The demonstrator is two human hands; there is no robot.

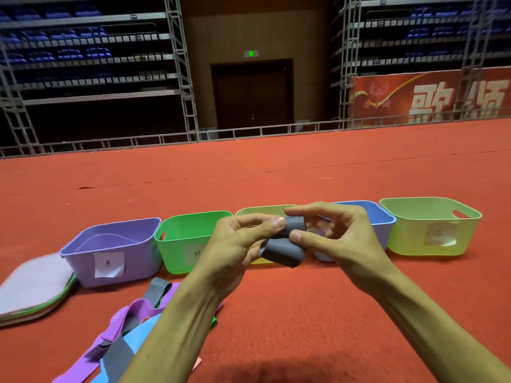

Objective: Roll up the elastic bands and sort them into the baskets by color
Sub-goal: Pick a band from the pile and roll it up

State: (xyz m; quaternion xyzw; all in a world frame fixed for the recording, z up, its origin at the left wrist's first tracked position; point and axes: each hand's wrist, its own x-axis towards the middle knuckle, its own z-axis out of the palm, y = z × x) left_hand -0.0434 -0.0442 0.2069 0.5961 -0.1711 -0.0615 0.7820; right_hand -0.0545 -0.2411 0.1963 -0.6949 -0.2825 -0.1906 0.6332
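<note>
Pinching grey band (284, 246), left hand (235, 244), right hand (331, 233), thumbs uppermost; forearms converging

Above the red carpet (304, 313), the left hand (235, 244) and right hand (337, 236) pinch a partly rolled grey band (284, 251) before a row of five baskets (83, 268), with loose bands (130, 319) heaped toward the carpet's near left edge.

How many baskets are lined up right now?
5, in one row, left to right: purple basket, green basket, yellow basket (partly hidden), blue basket, lime basket.
</note>
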